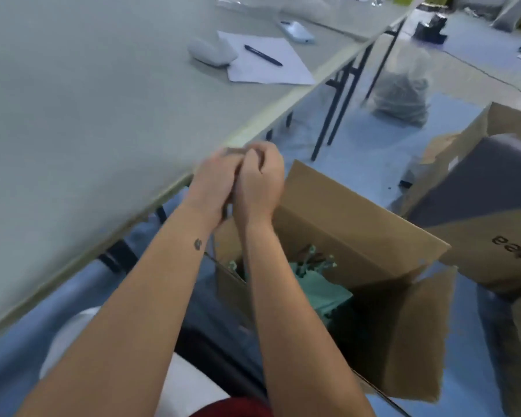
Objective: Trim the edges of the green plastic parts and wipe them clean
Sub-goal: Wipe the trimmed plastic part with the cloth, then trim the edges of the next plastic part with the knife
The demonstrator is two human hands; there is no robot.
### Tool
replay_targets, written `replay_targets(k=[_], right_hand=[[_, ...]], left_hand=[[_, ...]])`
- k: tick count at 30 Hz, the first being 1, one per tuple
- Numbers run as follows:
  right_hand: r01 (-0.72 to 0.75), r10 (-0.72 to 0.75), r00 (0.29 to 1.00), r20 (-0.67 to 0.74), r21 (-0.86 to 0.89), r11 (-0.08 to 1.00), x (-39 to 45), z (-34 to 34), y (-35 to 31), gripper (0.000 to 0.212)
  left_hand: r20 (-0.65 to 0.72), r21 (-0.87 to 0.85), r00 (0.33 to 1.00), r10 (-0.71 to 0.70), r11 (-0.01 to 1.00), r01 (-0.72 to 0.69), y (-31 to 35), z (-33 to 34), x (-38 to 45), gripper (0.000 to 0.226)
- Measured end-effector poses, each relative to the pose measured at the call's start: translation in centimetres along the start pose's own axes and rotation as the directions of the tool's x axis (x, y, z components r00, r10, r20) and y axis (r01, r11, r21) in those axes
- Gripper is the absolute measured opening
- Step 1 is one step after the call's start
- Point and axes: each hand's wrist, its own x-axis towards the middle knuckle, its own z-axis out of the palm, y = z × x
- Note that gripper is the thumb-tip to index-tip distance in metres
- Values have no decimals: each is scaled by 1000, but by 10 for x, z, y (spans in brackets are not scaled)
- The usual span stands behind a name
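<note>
My left hand (214, 182) and my right hand (260, 179) are pressed together at the table's edge, above an open cardboard box (358, 218). The fingers of both hands are curled around a small greyish item (231, 151). Only a sliver of it shows at the fingertips, and blur hides what it is. Inside the box lie several green plastic parts (322, 288), piled loosely below my right forearm.
On the grey table (88, 115) lie a sheet of paper (265, 60) with a pen (263, 55), a white cloth-like lump (212, 52) and a white device (297, 31). A second cardboard box (494, 188) and a clear bag of parts (402, 94) stand on the blue floor to the right.
</note>
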Motion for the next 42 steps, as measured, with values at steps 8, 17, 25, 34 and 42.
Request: replay_targets(k=[8, 17, 25, 34, 42], right_hand=[[205, -227, 827, 515, 101, 974, -92, 166, -104, 13], [813, -168, 197, 966, -65, 578, -200, 285, -143, 64], [898, 40, 243, 969, -241, 369, -174, 320, -137, 45], [19, -209, 352, 912, 217, 976, -150, 385, -184, 25], [231, -63, 401, 914, -34, 972, -181, 393, -119, 48]], left_hand=[[-621, -198, 783, 35, 959, -200, 20, -196, -34, 29], [-870, -43, 488, -70, 997, 66, -54, -383, -144, 28], [-797, 174, 604, -33, 944, 281, -68, -418, -135, 31], [-875, 167, 455, 164, 985, -35, -41, -441, -130, 34], [-886, 15, 459, -65, 985, 170, -91, -446, -147, 30]])
